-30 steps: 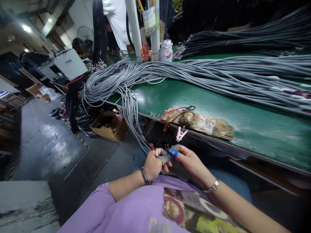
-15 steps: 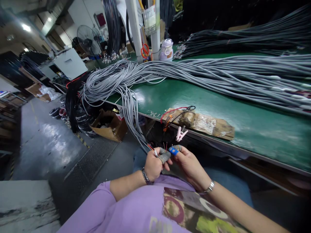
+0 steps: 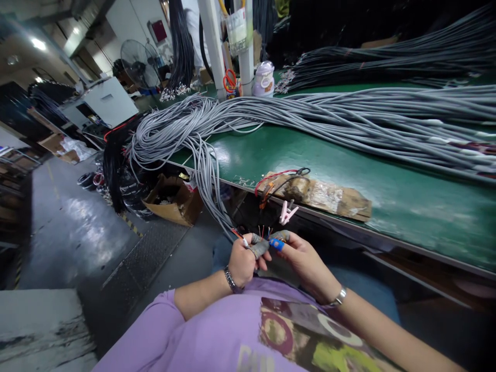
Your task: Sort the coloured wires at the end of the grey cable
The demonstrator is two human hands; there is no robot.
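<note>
Thin coloured wires [image 3: 264, 232] stick up between my two hands, just off the table's front edge. My left hand [image 3: 248, 257] is closed on the wires at the end of a grey cable, with worn grey covers on thumb and finger. The grey cables [image 3: 215, 199] run down from the table to this hand. With thumb and forefinger pinched, my right hand [image 3: 300, 257] holds the wire tips; a blue cover wraps its thumb and a grey one a finger. The exact wires in each pinch are too small to tell apart.
On the green table [image 3: 248, 147] lies a long bundle of grey cables [image 3: 310, 111]. A taped wooden board [image 3: 349, 202] with a pink clip [image 3: 288, 212] sits at the front edge. A cardboard box [image 3: 174, 201] stands below left. Black cables [image 3: 380, 57] lie at the back.
More wire tips now show fanned out above my fingers. Both hands stay close together in nearly the same place; the view has shifted slightly.
</note>
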